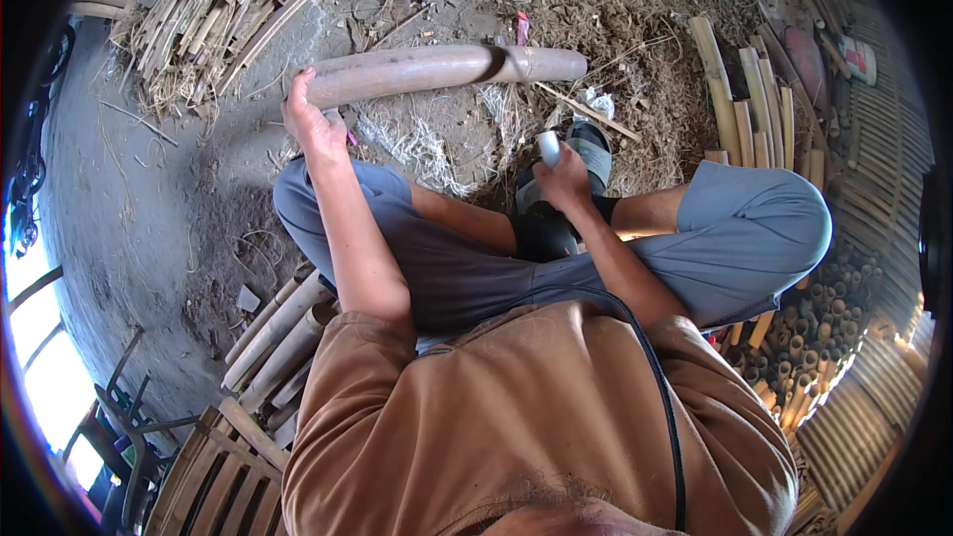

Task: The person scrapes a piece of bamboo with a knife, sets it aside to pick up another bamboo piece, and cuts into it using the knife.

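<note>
A thick, pale brown bamboo pole [407, 74] stretches across the ground beyond my crossed legs, looking bent through the lens. My left hand [316, 124] grips its left end, with the thumb over the top. Toward the pole's right part a dark curved band crosses it; whether it is a shadow or something else, I cannot tell. My right hand [564, 181] is closed around a short whitish cylinder [549, 147] that looks like a handle, held above my shoe [591, 154] and apart from the pole. The rest of that cylinder is hidden by the hand.
Split bamboo strips [213, 15] are heaped at the far left. Upright bamboo pieces [725, 89] stand on the right, above a stack of cut tubes [814, 337]. Bamboo poles [278, 337] lie by my left side. White shreds [422, 154] and shavings litter the dirt floor.
</note>
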`<action>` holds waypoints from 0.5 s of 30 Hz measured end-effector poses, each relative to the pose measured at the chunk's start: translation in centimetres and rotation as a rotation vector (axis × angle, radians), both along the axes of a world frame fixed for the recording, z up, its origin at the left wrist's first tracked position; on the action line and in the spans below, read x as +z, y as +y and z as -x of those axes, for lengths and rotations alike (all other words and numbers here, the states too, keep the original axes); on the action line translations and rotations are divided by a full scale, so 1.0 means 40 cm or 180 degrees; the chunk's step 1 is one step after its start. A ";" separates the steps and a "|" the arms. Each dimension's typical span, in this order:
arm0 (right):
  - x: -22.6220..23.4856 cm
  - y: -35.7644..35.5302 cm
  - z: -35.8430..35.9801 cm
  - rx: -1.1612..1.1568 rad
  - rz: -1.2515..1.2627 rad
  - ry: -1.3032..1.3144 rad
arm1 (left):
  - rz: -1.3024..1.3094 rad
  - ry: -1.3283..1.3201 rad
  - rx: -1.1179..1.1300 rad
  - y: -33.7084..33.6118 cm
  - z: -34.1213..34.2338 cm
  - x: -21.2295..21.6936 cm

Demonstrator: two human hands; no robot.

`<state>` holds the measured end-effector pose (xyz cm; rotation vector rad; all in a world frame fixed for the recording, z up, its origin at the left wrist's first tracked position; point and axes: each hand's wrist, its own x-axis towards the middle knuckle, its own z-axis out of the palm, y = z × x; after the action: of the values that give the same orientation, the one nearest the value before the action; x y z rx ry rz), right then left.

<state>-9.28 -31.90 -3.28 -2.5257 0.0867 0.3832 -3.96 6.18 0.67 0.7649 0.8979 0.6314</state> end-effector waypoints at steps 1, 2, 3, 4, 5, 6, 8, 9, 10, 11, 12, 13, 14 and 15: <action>-0.017 -0.015 -0.004 -0.0403 0.0074 0.0184 | -0.0028 -0.0049 -0.0032 -0.003 -0.005 0.000; -0.002 -0.012 -0.007 -0.0378 0.0072 0.0185 | -0.0060 -0.0083 -0.0038 0.002 0.002 -0.007; 0.015 -0.012 -0.009 -0.0837 -0.0225 0.0577 | -0.0061 -0.0081 -0.0012 0.011 0.005 -0.016; 0.028 -0.011 -0.012 -0.1296 -0.0518 0.0973 | -0.0085 -0.0151 -0.0075 0.022 0.006 -0.023; 0.031 0.007 -0.010 -0.0965 -0.0263 0.0430 | -0.0101 -0.0223 -0.0150 0.022 0.004 -0.023; 0.042 0.011 -0.007 -0.0953 -0.0254 0.0433 | -0.0094 -0.0220 -0.0137 0.020 0.003 -0.024; 0.104 0.038 0.009 -0.0479 -0.0292 0.0304 | -0.0150 -0.0543 -0.0268 0.017 0.002 -0.025; 0.062 0.021 0.008 0.0002 -0.0230 -0.0074 | -0.0149 -0.0537 -0.0274 0.019 0.003 -0.029; 0.048 0.017 0.005 -0.0004 -0.0232 -0.0068 | -0.0075 -0.0657 -0.0343 0.023 0.005 -0.032; 0.040 0.015 0.006 0.0165 -0.0141 -0.0311 | 0.0004 -0.0776 -0.0428 0.020 0.003 -0.028; 0.031 0.013 0.007 0.0335 -0.0049 -0.0556 | 0.0008 -0.0770 -0.0451 0.015 0.005 -0.023; 0.024 0.011 0.008 0.0298 0.0028 -0.0492 | 0.0124 -0.0761 -0.0509 0.011 0.011 -0.018; 0.024 0.014 0.002 0.0311 0.0015 -0.0500 | 0.0221 -0.0761 -0.0533 0.014 0.016 -0.008; 0.027 0.013 -0.004 -0.0203 -0.0233 0.0037 | 0.0208 -0.0768 -0.0518 0.022 0.018 -0.018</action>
<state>-9.10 -31.36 -2.22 -2.4422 0.1545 0.3690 -4.68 7.05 -0.05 0.6790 0.6255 0.5349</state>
